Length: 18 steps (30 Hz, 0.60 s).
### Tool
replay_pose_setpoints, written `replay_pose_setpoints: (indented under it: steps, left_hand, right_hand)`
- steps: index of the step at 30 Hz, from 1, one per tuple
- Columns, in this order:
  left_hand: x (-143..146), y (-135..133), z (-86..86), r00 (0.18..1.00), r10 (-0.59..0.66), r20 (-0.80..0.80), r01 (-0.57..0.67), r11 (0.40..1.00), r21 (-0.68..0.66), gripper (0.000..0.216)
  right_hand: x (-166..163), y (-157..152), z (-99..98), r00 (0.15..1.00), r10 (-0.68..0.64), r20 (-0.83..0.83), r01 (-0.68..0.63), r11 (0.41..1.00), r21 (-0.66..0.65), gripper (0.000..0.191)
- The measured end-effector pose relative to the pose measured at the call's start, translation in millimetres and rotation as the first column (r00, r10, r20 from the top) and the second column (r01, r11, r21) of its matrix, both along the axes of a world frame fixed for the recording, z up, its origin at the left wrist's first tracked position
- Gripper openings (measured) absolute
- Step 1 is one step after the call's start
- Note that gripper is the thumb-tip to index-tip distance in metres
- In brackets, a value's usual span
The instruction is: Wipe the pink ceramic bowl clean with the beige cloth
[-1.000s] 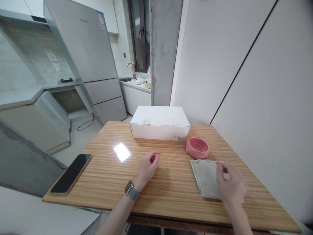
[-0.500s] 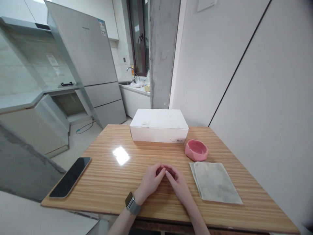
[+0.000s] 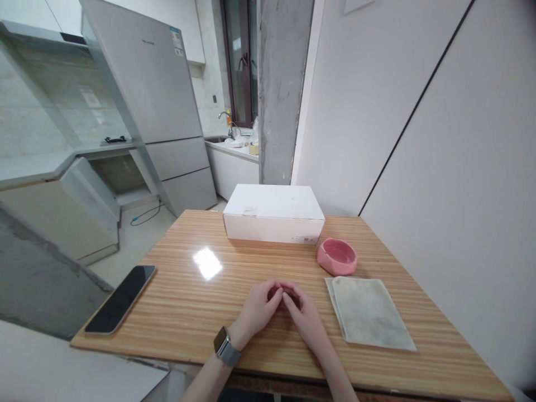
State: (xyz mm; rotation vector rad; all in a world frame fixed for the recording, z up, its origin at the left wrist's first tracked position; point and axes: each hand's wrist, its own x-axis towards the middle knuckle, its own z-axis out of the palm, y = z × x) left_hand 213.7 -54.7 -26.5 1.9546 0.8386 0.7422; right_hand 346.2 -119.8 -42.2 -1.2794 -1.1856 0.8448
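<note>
My left hand (image 3: 260,305), wearing a watch (image 3: 226,346) with a grey band, rests on the wooden table. Its fingertips meet those of my right hand (image 3: 302,310). Both hands are closed loosely, their fingers curled together and the thumb tips touching or nearly so. Small gaps show between thumbs and forefingers, with no object visible there. To the right of my right hand lies a folded greyish cloth (image 3: 368,312). A pink faceted bowl (image 3: 337,257) stands just behind the cloth.
A white closed box (image 3: 274,215) sits at the table's far edge. A dark-screened phone (image 3: 121,300) lies near the left edge of the table (image 3: 184,312). Along the right runs a white wall (image 3: 460,195). Beyond are a fridge (image 3: 167,100) and a sink counter (image 3: 234,159).
The view has shifted very slightly. My hands keep the same pose, and nothing on the table has moved.
</note>
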Motion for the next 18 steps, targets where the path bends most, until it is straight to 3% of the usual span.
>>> replay_pose_setpoints:
  steps: [18]
  left_hand:
    - [-1.3, -0.3, 1.0, 1.0, -0.003, 0.017, 0.002, 1.0, 0.016, 0.027]
  right_hand:
    - [-0.6, -0.9, 2.6, 1.0, -0.011, 0.0, 0.011, 1.0, -0.001, 0.027]
